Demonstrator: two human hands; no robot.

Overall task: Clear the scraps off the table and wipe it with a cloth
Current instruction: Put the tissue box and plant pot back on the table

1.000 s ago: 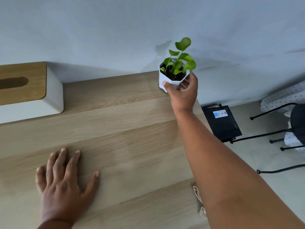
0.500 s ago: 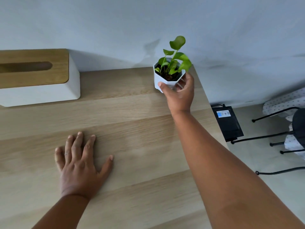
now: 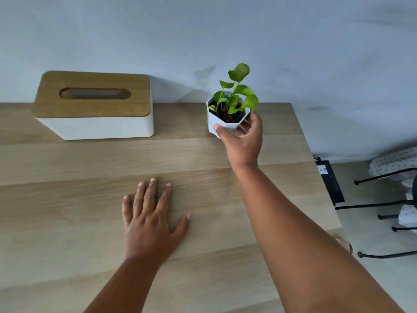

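A light wooden table [image 3: 67,222] fills the lower view. My right hand [image 3: 242,141] grips a small white faceted pot with a green plant [image 3: 228,109] near the table's far right side, thumb on the front and fingers round the back. Whether the pot touches the tabletop I cannot tell. My left hand [image 3: 149,222] rests flat on the middle of the table with fingers straight and spread. No scraps and no cloth show on the table surface.
A white tissue box with a wooden lid [image 3: 94,107] stands at the back left against the pale wall. Right of the table edge lie a black device [image 3: 330,184] on the floor and black chair legs [image 3: 383,204].
The view has swung left, bringing the tissue box fully into sight. My right hand keeps holding the pot, now further in from the table's right edge. My left hand stays flat.
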